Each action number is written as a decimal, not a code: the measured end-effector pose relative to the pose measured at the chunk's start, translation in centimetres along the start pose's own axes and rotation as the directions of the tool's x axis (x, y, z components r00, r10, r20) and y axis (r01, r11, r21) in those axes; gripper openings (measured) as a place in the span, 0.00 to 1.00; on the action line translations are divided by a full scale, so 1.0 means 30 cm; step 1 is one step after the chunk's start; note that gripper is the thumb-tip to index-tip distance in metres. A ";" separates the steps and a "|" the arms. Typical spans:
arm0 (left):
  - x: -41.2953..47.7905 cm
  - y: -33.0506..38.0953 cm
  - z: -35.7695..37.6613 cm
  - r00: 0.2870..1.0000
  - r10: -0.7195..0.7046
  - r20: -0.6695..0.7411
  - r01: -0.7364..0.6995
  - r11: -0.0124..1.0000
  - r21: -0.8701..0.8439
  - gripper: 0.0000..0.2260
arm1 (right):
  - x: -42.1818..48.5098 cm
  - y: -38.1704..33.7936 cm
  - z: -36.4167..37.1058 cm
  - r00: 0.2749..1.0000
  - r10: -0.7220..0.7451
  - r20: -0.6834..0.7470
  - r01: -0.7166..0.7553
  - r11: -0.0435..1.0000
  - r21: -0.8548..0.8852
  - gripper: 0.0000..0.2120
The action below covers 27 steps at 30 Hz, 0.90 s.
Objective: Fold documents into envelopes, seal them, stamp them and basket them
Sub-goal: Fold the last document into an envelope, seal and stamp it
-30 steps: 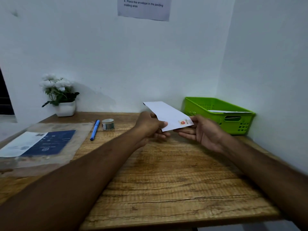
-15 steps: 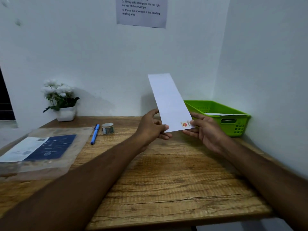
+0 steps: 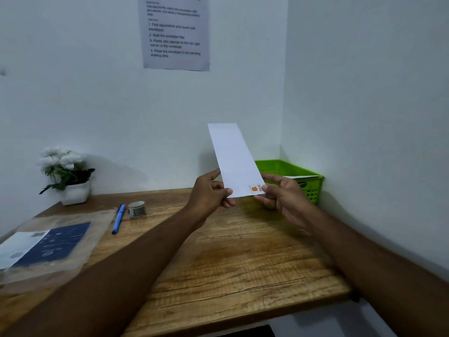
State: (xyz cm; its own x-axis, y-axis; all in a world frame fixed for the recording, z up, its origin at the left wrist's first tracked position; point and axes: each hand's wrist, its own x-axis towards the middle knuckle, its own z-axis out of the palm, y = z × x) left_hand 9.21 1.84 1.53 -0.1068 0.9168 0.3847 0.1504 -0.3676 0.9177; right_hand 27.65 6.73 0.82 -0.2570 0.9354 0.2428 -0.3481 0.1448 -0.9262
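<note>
Envelope [image 3: 233, 161] is up off the table [image 3: 230, 259], standing on its short end and leaning slightly left, face toward me. Left hand [image 3: 209, 193] pinches the lower left corner, thumb on the front and fingers curled behind. Right hand [image 3: 284, 198] pinches the lower right corner, thumb tip just beside the stamp [image 3: 255, 189]. So both hands are grasping the 1 envelope, neither slack. I cannot see the flap side, so I cannot confirm the seal. My read: stamp is on and this is a last check before basketing. To do it well I would press the thumb flat across the stamp so no edge lifts, then let the left hand go and carry with the right alone. The green basket [image 3: 315, 188] sits in the back right corner, near the right hand, and another envelope [image 3: 301, 177] already lies in it, leaning on the right rim. I would tip mine flat and lay it on top, long edges matched, rather than drop it on end. Risk: a 1-corner pinch lets the long paper droop and catch the rim, so I would grip nearer the middle. Pen [image 3: 118, 218], small roll [image 3: 137, 209] and plastic sleeve of papers [image 3: 48, 244] lie well to the left.
</note>
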 end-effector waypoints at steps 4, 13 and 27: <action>0.023 0.032 0.098 1.000 0.010 0.029 -0.009 1.000 -0.018 0.28 | -0.019 -0.058 -0.069 0.994 -0.043 -0.098 0.041 0.999 -0.020 0.15; 0.084 0.074 0.271 0.988 -0.108 0.106 0.116 0.991 -0.066 0.25 | -0.055 -0.177 -0.210 0.974 -0.079 -0.211 0.065 0.995 -0.070 0.13; 0.101 0.045 0.373 0.985 -0.139 0.098 0.161 0.950 -0.269 0.22 | -0.056 -0.175 -0.296 0.955 -0.061 -0.289 0.115 0.978 0.175 0.12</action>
State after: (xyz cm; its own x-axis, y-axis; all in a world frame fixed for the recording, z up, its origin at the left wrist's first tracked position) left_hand 20.08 5.87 2.85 -0.0302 0.9698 0.2420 -0.1388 -0.2438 0.9598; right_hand 37.90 7.25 2.72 0.0364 0.9781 0.2049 -0.5278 0.1929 -0.8272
